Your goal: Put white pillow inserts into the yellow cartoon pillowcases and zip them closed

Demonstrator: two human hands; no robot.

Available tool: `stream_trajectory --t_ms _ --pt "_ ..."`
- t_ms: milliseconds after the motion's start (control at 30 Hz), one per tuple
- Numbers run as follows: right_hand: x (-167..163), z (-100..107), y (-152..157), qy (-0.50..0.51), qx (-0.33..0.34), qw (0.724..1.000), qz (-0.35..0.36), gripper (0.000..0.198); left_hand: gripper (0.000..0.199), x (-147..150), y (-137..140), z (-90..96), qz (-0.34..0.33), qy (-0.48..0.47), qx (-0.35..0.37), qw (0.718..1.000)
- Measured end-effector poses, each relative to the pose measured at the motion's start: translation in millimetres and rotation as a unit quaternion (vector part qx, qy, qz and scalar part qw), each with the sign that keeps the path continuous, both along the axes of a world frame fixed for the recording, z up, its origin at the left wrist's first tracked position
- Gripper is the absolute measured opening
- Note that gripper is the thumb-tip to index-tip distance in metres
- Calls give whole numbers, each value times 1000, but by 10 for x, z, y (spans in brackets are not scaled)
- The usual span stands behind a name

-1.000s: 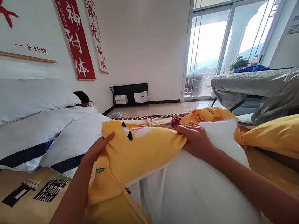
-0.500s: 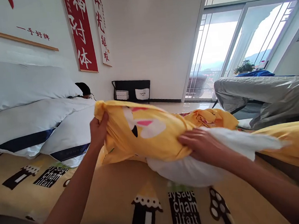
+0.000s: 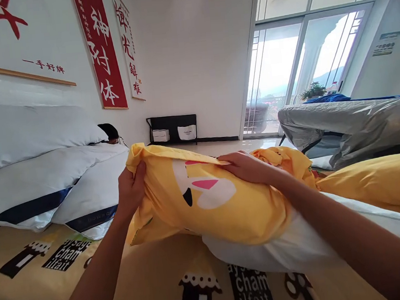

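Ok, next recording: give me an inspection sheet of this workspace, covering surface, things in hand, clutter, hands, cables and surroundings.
Surface: tan sheet with dark printed motifs.
Things in hand: yellow pillowcase, partly around a white pillow that shows below and to the right.
Clutter: white pillows piled at the left; yellow bundle and yellow cushion at the right.
Hands: left hand grips the pillowcase's left end; right hand touches its upper edge, grip unclear.
Cables: nothing seen for certain.
Surroundings: wall scrolls, black rack, glass door, plastic-covered furniture.
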State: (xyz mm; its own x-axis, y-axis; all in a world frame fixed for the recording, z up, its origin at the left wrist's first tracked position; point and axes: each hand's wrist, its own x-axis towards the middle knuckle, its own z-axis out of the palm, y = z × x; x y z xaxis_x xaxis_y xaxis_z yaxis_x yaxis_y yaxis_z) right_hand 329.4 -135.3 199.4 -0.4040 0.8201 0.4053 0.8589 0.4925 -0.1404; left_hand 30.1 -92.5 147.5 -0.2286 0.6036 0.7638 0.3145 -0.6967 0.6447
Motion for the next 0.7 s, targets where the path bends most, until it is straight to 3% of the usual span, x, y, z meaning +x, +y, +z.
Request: stream_trajectory --t_ms 133,300,400,533,700 --pt "41 -87 -41 30 85 994 -54 25 41 -76 98 -32 -28 18 -15 999" --pt "155 38 -32 63 203 969 -125 22 55 -190 202 -71 -108 -7 -49 993" --pt "224 112 -33 75 255 952 -155 21 50 -179 142 -73 -164 -7 -64 984" --pt "275 200 -116 63 334 925 -167 20 36 -84 60 -32 -119 -78 -12 990" --pt "291 297 -446 59 426 895 -117 22 32 -85 121 35 -68 -175 36 982"
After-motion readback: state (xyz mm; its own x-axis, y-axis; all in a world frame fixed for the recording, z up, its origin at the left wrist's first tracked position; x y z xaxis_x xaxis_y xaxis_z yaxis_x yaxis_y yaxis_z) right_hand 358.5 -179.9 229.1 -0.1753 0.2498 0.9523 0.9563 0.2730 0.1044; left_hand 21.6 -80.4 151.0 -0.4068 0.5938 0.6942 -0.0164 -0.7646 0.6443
